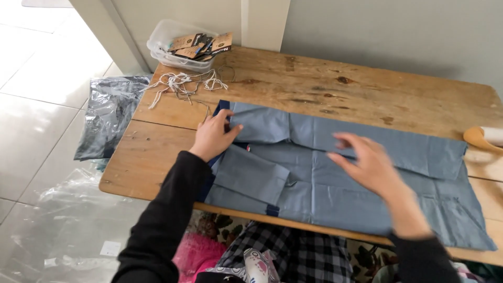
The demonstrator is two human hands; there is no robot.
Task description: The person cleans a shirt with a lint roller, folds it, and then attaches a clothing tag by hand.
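I see a blue-grey short-sleeved shirt [335, 178] spread flat across the near half of a worn wooden table [325, 84], its hem end reaching toward the right corner and overhanging the near edge a little. It lies folded in on itself, with one sleeve doubled over the body near the left end and a dark navy trim showing along that end.

My left hand [214, 137] rests on the shirt's left end, near the middle of the table's left part. The fingers are bent and the thumb stretches out over the cloth; it presses on the fabric, though I cannot tell whether it pinches a fold. My right hand [367, 162] is over the middle of the shirt, fingers spread wide and flat, holding nothing; it is blurred, so I cannot say whether the palm touches the cloth. Both arms wear black sleeves.

At the far left corner stands a clear plastic tub [173, 50] filled with brown and black card hang tags [201, 44]. Just in front of it lies a tangle of white strings [183, 83], well apart from the shirt. At the right edge sits a tan, rounded object [479, 137], cut off by the frame.

On the tiled floor beside the left edge lies a dark garment in a clear plastic bag [107, 115], and more clear plastic wrap [63, 225] lies nearer to me.
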